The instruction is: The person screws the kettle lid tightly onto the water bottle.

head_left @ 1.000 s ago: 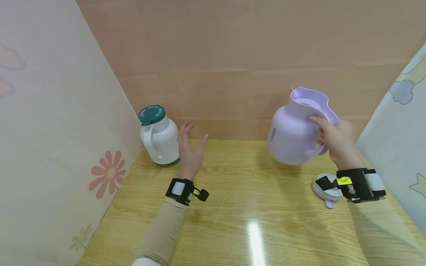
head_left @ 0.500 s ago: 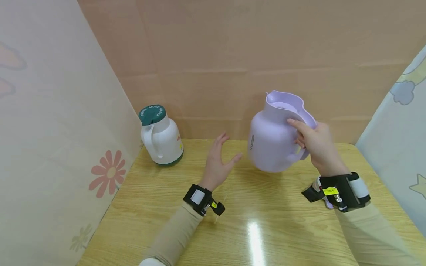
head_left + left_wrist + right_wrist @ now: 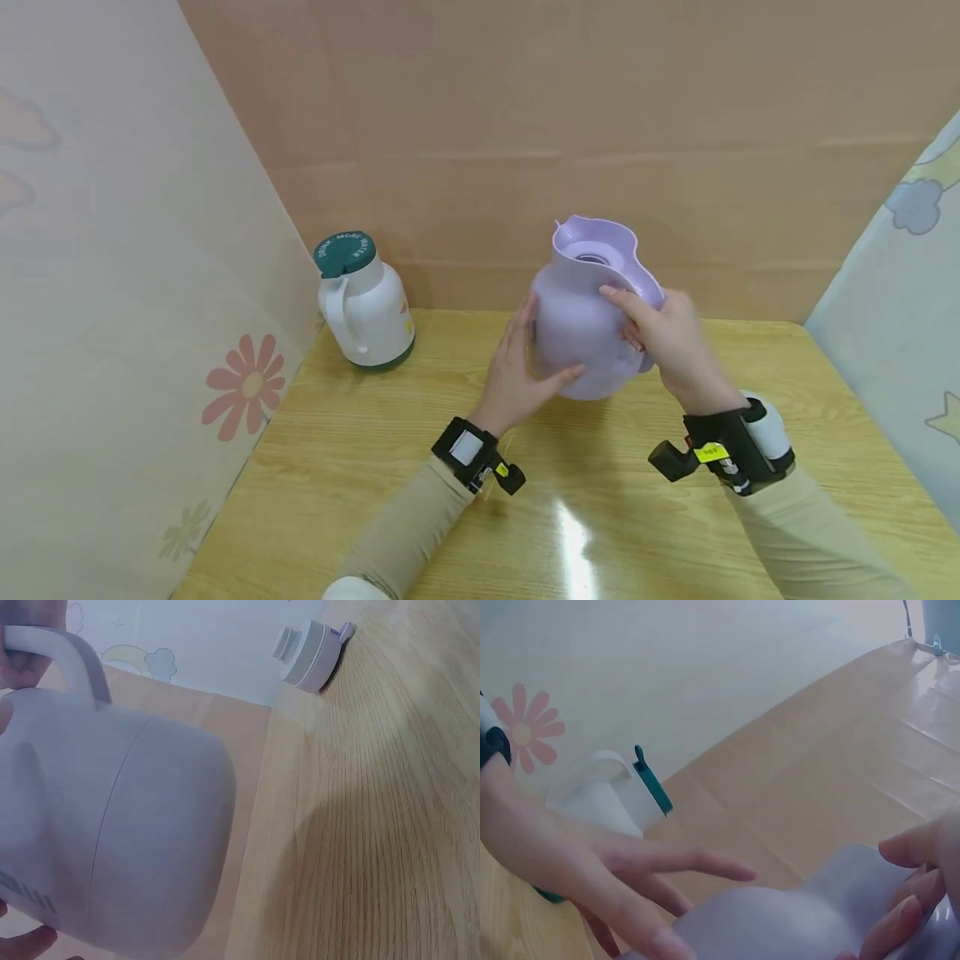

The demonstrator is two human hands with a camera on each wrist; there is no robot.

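Note:
A lilac jug [image 3: 581, 321] without a lid is held over the middle of the wooden table [image 3: 375, 467]. My right hand [image 3: 667, 342] grips its handle on the right side, fingers curled round it. My left hand [image 3: 521, 371] lies flat against the jug's left side, with the fingers straight and the thumb stretched under the belly. The left wrist view shows the jug's body [image 3: 112, 825] close up, and its lilac lid [image 3: 307, 652] lying further off on the table. In the right wrist view the left hand [image 3: 630, 877] rests on the jug [image 3: 780, 922].
A white jug with a dark green lid [image 3: 366, 310] stands at the table's back left corner, also seen in the right wrist view [image 3: 600, 799]. A floral panel [image 3: 112, 292], a cardboard back wall [image 3: 525, 125] and a patterned right panel [image 3: 900, 292] close in the table.
My right hand has carried the lilac jug leftward from the right side to the middle. My left hand has moved right, away from the white jug, and now touches the lilac jug.

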